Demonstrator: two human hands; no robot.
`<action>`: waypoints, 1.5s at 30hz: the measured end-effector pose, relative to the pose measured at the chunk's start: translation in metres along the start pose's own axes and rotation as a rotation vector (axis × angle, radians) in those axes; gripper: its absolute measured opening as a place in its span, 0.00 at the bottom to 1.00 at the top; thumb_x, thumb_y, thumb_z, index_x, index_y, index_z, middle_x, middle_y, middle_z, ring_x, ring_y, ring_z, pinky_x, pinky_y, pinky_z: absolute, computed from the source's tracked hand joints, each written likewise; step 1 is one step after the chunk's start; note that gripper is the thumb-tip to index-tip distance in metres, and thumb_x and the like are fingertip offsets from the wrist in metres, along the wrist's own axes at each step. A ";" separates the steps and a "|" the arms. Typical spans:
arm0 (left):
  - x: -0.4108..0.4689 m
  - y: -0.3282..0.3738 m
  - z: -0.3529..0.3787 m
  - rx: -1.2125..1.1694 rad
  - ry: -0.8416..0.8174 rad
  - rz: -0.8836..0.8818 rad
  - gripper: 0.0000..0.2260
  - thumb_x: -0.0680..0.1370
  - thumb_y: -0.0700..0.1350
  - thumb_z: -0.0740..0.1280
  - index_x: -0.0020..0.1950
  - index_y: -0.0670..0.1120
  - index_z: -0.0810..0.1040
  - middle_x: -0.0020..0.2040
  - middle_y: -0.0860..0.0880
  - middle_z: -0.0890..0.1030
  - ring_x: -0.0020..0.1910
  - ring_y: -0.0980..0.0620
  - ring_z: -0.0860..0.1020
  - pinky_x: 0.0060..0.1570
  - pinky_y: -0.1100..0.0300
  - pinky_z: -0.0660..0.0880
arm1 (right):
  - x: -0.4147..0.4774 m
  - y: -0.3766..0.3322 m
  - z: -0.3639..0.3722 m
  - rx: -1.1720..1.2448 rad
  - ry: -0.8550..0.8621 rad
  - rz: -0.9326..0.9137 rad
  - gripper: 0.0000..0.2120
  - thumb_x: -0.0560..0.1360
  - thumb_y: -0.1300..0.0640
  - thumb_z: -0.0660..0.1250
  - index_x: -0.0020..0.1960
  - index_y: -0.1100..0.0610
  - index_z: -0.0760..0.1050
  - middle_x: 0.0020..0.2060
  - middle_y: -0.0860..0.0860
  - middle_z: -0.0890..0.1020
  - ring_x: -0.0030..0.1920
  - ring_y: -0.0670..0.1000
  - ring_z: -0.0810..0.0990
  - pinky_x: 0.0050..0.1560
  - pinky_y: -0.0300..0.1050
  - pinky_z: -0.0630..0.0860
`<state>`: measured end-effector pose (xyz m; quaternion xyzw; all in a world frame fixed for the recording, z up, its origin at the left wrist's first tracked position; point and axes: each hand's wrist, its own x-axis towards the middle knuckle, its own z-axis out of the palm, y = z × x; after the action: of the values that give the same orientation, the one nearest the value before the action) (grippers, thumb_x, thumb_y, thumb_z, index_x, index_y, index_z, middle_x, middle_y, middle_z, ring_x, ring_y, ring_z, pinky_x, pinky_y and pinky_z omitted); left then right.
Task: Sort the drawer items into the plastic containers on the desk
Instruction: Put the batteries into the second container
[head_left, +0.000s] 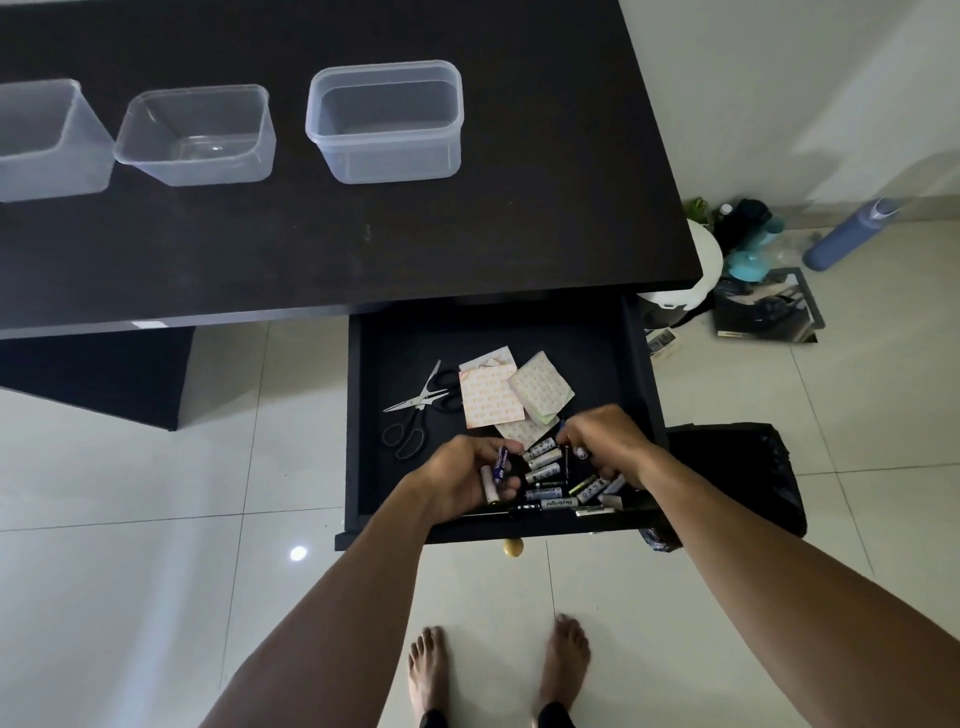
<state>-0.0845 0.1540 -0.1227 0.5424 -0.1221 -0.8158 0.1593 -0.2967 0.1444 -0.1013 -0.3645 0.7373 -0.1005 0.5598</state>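
At the far left of the desk (311, 249) I see the left container (47, 140), clear plastic and cut off by the frame edge. The middle container (197, 135) stands just beside it, with the right container (384, 122) set a little apart. All three stand open side up with nothing in them. Below the desk's front edge the drawer (395, 364) is pulled out over the tiled floor, its round knob (512, 546) pointing at my operator's bare feet. In the drawer's left part lie black-handled scissors (418, 402) with silver blades, and I cannot tell whether they are one pair or two. Just right of them, some touching and overlapping, are pale patterned sheets (491, 402). Nearer the drawer's front edge, the left hand (462, 478) is curled round a few of the batteries (545, 473), a blue one and a white one showing between its fingers. The loose pile of them lies between the two hands, along the front wall of the drawer. The right hand (605, 439) is arched over the right side of the pile with its fingers bent down, pinching a battery at the fingertips. Right of the drawer a black bag (737, 467) sits on the floor. Farther back, beyond the desk's right corner, are a white bin (701, 260), some dark clutter and a grey-blue bottle (847, 234) near the wall.
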 end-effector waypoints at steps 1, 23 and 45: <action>-0.001 -0.001 0.001 -0.009 0.009 -0.002 0.14 0.76 0.35 0.53 0.51 0.38 0.78 0.38 0.43 0.76 0.34 0.44 0.78 0.38 0.53 0.78 | -0.002 -0.003 -0.002 0.095 -0.048 0.038 0.11 0.70 0.62 0.61 0.43 0.62 0.82 0.28 0.51 0.74 0.23 0.48 0.67 0.25 0.38 0.64; 0.019 -0.014 0.031 1.395 0.252 0.229 0.13 0.68 0.51 0.80 0.51 0.51 0.87 0.53 0.50 0.84 0.53 0.50 0.82 0.56 0.54 0.81 | -0.011 -0.009 -0.003 -1.180 -0.058 -0.294 0.10 0.76 0.62 0.66 0.56 0.59 0.78 0.54 0.57 0.80 0.53 0.58 0.81 0.48 0.48 0.74; 0.031 -0.013 0.024 1.392 0.190 0.242 0.08 0.67 0.49 0.79 0.39 0.53 0.82 0.47 0.52 0.83 0.49 0.51 0.81 0.52 0.55 0.80 | -0.001 -0.002 -0.005 -1.247 -0.264 -0.251 0.17 0.72 0.43 0.74 0.55 0.53 0.79 0.55 0.53 0.82 0.54 0.55 0.81 0.44 0.44 0.71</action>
<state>-0.1195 0.1545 -0.1449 0.5696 -0.6596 -0.4743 -0.1247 -0.3007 0.1421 -0.0977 -0.7139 0.5341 0.3274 0.3129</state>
